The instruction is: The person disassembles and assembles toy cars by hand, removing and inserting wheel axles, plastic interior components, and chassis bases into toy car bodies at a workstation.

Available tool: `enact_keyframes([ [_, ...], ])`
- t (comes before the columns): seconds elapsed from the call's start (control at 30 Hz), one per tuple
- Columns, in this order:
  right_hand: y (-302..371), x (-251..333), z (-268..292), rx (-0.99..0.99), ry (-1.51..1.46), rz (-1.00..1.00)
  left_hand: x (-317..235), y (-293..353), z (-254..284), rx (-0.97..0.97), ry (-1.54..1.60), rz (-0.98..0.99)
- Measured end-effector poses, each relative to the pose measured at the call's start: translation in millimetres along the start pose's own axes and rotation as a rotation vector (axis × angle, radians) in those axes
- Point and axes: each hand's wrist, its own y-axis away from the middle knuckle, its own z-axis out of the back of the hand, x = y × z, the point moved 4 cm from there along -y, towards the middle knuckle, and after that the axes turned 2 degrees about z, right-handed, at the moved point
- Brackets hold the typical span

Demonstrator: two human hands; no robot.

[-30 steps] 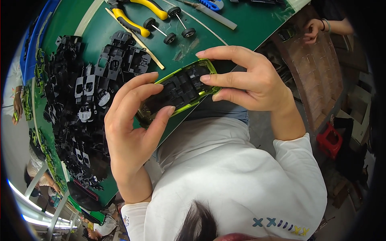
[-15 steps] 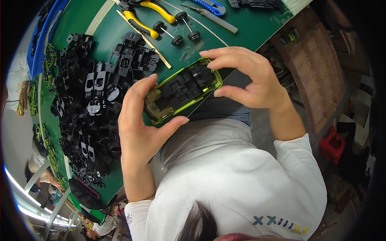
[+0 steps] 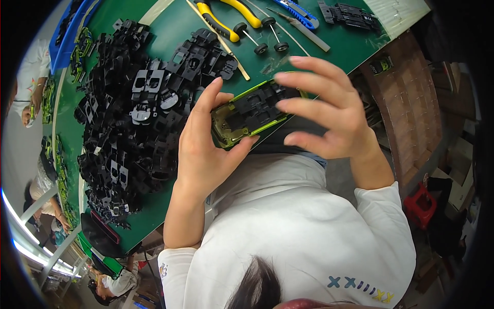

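Observation:
A toy car body (image 3: 252, 110), green-rimmed with its black interior facing up, is held over the table's near edge. My left hand (image 3: 203, 134) grips its left end between thumb and fingers. Over the right end is my right hand (image 3: 327, 108), its fingers spread and partly hiding that end; whether a fingertip touches it I cannot tell. Left of my left hand lies a large heap of black plastic car interior parts (image 3: 128, 113). Two wheel axles with black tyres (image 3: 248, 38) rest on the green table (image 3: 293, 49) beyond the car body.
Yellow-handled pliers (image 3: 221, 23), a wooden stick (image 3: 226, 49), a blue utility knife (image 3: 298, 11) and a pale-handled blade (image 3: 309, 35) lie at the far side. A black chassis (image 3: 352, 16) sits far right. A brown tray (image 3: 406, 92) and red stool (image 3: 420, 206) are at right.
My right hand has let go of the car body's right end and spread its fingers over it. The view has shifted, so the table things appear farther right and higher.

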Motion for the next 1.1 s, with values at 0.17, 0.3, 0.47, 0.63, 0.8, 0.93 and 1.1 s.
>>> enact_keyframes([
  [0.17, -11, 7, -22, 0.170, -0.009, 0.085, -1, 0, 0, -0.018, -0.012, -0.026],
  [0.3, -14, 5, -24, 0.220, 0.004, 0.117, 1, 2, 0, -0.033, -0.012, -0.034],
  [0.47, -15, 4, -28, 0.212, 0.041, 0.159, 2, 3, 0, -0.051, 0.048, -0.014],
  [0.63, -14, 0, -30, 0.263, 0.005, 0.155, 1, 2, 0, -0.068, -0.002, -0.051],
  [0.8, -13, -1, -29, 0.287, 0.025, 0.188, 2, 3, 0, -0.069, -0.031, -0.078],
  [0.93, -15, -3, -34, 0.297, 0.025, 0.243, 3, 3, 0, -0.085, -0.043, -0.082],
  [1.1, -20, -7, -34, 0.296, -0.031, 0.254, 2, 3, 0, -0.086, -0.038, -0.101],
])
